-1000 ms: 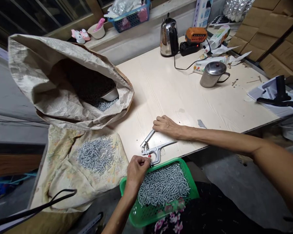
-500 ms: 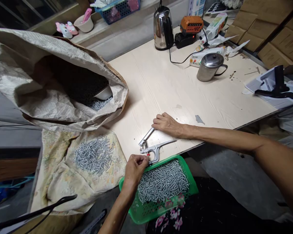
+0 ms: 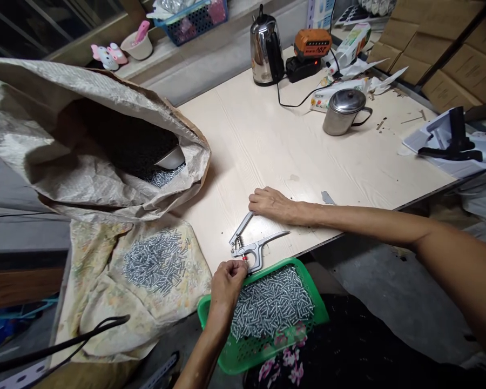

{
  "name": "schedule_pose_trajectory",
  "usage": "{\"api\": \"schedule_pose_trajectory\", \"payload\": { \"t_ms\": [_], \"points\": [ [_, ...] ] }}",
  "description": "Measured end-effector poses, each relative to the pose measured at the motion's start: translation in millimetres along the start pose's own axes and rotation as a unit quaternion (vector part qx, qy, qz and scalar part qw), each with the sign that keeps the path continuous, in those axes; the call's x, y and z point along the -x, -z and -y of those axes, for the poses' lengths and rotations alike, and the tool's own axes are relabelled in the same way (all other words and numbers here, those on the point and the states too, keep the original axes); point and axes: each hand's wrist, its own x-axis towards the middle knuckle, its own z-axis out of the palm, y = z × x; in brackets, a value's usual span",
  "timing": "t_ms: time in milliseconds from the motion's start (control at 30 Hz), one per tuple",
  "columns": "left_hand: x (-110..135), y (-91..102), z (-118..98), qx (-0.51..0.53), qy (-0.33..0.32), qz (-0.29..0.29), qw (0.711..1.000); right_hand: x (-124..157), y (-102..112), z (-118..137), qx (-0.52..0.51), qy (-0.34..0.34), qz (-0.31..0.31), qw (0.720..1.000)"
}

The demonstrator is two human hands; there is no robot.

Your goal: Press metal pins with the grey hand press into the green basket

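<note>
A pair of silver hand press pliers [image 3: 254, 252], with a spring and a red piece at its jaw, rests on the table edge. My right hand [image 3: 270, 205] is closed round the end of its raised upper handle, while the lower handle lies free. My left hand [image 3: 229, 275] pinches at the jaw; whatever is between those fingertips is too small or hidden to make out. Just below the jaw stands a green basket [image 3: 323, 309], full of small silver screw-like pieces [image 3: 273, 300]. More of these pieces [image 3: 157, 262] lie heaped on a stained cloth [image 3: 101, 324] to the left.
A large woven sack [image 3: 105, 189] gapes open at the left, with a metal scoop [image 3: 172, 159] inside. Farther back on the table [image 3: 243, 135] are a kettle [image 3: 263, 54], an orange battery on a charger [image 3: 311, 46] and a lidded metal mug [image 3: 342, 116]. A dark cable [image 3: 85, 337] crosses the lower left.
The whole view has shifted slightly. Both hands keep nearly the same places on the pliers, the left still pinching at the jaw and the right still on the raised handle.
</note>
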Motion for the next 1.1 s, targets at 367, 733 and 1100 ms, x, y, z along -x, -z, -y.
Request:
{"api": "schedule_pose_trajectory", "payload": {
  "t_ms": [367, 733, 1100],
  "points": [
    [6, 2.9, -9, 0.0, 0.013, 0.009, 1.0, 8, -2, 3, -0.005, -0.021, -0.018, 1.0],
    [1, 6.9, 3, -0.005, -0.006, 0.02, 1.0, 18, -2, 11, -0.004, -0.059, -0.027, 0.998],
    [0, 10.0, 9, 0.006, -0.004, 0.019, 1.0, 35, 17, 21, -0.079, -0.042, 0.0, 0.996]
  ]
}}
